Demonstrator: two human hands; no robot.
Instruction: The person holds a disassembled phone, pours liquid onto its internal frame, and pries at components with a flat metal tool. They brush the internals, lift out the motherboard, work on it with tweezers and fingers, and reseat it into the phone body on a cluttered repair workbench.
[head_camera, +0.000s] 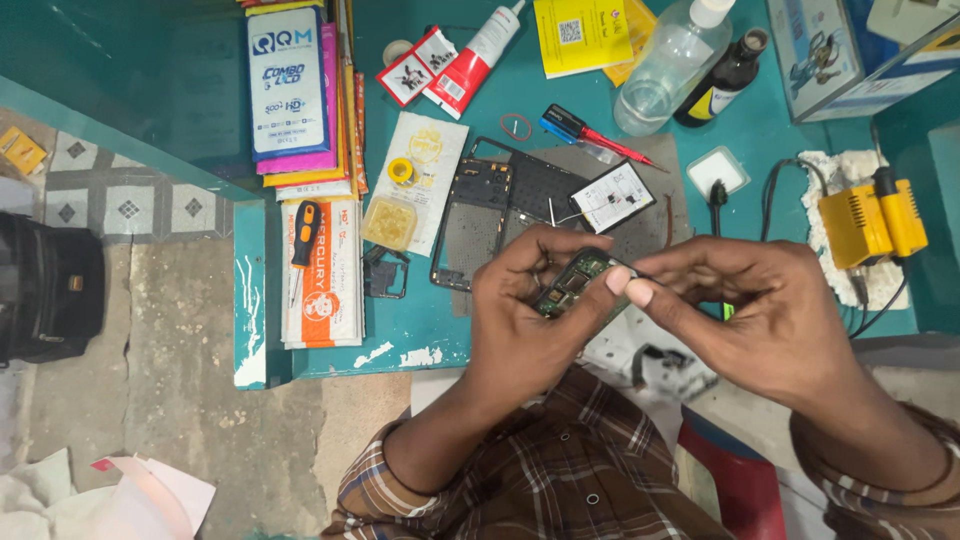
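I pinch a small green circuit board (578, 282) between both hands, left hand (525, 320) and right hand (760, 315), above the teal surface (420, 330); it looks light, stiff, fragile, best gripped by its edges.

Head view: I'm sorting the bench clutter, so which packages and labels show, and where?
Stack of flat packs, upper left: blue-and-white top, pink and orange beneath.
White-and-orange pack, left edge, under a screwdriver.
Yellow card, top centre.
Glue tube, red-and-white label.
Blue-and-white box, top right.
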